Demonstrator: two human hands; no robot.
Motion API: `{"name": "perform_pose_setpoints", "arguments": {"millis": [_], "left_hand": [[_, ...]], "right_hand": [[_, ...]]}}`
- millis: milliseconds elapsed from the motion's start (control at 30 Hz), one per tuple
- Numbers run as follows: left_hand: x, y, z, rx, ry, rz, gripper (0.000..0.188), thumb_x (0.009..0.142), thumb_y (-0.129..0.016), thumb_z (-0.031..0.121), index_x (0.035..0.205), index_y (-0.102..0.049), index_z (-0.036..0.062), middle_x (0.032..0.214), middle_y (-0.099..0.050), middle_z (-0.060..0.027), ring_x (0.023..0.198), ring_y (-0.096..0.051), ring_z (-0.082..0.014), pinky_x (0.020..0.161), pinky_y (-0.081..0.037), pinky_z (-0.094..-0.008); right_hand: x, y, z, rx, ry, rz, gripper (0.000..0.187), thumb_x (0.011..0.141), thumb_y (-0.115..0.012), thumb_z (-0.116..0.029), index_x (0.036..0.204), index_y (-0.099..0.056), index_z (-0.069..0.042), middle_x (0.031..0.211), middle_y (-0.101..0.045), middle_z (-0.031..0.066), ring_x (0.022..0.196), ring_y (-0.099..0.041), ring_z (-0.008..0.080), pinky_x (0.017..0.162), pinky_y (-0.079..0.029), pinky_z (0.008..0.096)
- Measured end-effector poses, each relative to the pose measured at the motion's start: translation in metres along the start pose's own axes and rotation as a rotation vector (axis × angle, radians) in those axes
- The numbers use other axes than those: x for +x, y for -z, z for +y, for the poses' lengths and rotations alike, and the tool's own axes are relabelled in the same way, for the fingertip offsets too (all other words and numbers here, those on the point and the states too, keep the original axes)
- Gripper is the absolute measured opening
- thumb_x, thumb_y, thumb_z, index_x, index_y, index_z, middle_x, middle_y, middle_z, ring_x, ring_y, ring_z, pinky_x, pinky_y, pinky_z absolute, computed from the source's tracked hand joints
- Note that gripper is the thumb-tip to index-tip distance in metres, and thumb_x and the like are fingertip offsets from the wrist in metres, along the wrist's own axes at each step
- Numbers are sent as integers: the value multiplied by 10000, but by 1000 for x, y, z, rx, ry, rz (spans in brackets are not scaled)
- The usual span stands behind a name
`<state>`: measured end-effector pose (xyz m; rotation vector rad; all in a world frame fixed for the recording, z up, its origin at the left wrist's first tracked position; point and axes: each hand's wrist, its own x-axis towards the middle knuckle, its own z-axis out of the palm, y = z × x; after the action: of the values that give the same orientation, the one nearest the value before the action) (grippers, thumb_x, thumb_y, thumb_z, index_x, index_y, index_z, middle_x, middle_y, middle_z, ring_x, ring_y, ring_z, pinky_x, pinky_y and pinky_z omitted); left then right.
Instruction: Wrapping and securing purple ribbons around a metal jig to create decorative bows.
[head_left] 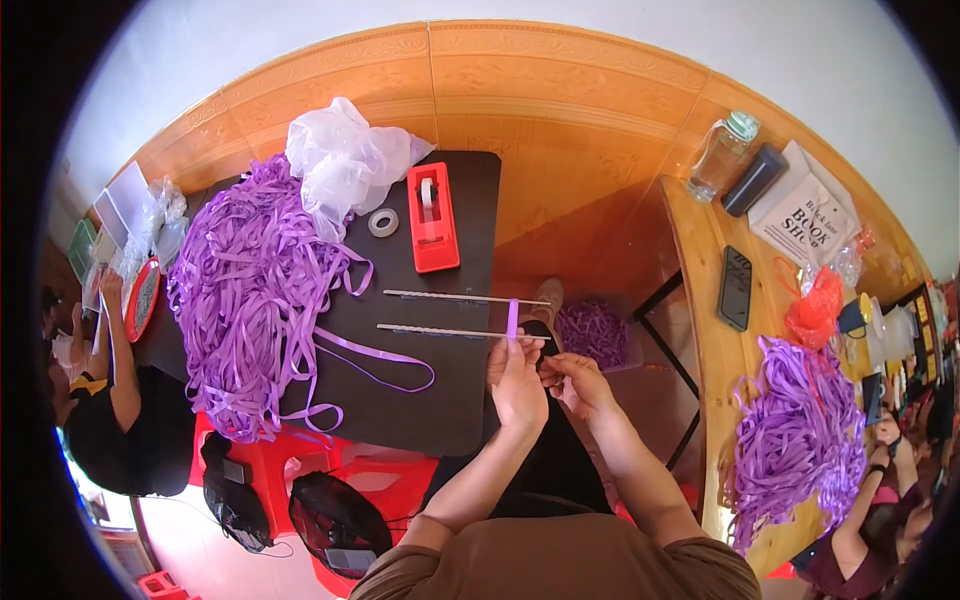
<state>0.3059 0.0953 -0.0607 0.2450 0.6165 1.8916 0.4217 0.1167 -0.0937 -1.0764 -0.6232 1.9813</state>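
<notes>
Two thin metal rods (pixel 440 330) with twisted shafts lie parallel, reaching past the dark table's right edge. A short band of purple ribbon (pixel 513 318) spans both rods near their free ends. My left hand (pixel 518 388) pinches this ribbon at the nearer rod, thumb uppermost. Close beside it, my right hand (pixel 582 388) has its thumb and fingers together; anything between them is too small to make out. A large heap of loose purple ribbon (pixel 250 300) covers the table's left part, with one loop trailing toward the rods.
A red tape dispenser (pixel 433 220), a tape roll (pixel 383 223) and a white plastic bag (pixel 345 160) are on the dark table (pixel 390 410). Below the rods, a bin (pixel 597 335) contains purple ribbon. The wooden table (pixel 700 300) at right bears a phone (pixel 735 288) and more ribbon. Other people sit at both sides.
</notes>
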Motion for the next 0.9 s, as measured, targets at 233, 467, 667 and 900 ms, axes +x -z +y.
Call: {"name": "perform_pose_setpoints", "arguments": {"millis": [233, 467, 667, 900], "left_hand": [[-7, -16, 5, 13, -96, 11, 176, 952, -501, 125, 1036, -579, -8, 941, -627, -84, 884, -601, -180, 864, -444, -312], [-13, -21, 19, 114, -76, 2, 306, 961, -508, 292, 1014, -565, -4, 971, -616, -85, 905, -589, -174, 836, -430, -299], [-20, -34, 49, 309, 123, 130, 622, 940, -432, 526, 1194, -508, -36, 1130, -565, -117, 1084, -501, -204, 930, -347, -406], [-14, -24, 53, 249, 205, -23, 606, 975, -374, 494, 1182, -531, -54, 1033, -552, -61, 974, -491, -132, 865, -383, -284]], "right_hand": [[-6, 9, 6, 11, -2, 29, 94, 840, -654, -154, 827, -668, -62, 736, -659, 54, 631, -595, 140, 549, -420, 250], [-21, 1, -6, -40, 75, 74, 82, 839, -652, -120, 814, -662, -42, 747, -666, 63, 627, -598, 116, 554, -431, 214], [-32, -41, -16, -130, 399, 60, 83, 842, -650, -105, 837, -663, -23, 750, -661, 45, 636, -587, 89, 577, -440, 195], [-27, -94, -10, -295, 638, 33, 96, 849, -650, -71, 834, -661, 24, 771, -655, 26, 671, -573, 68, 600, -441, 198]]}}
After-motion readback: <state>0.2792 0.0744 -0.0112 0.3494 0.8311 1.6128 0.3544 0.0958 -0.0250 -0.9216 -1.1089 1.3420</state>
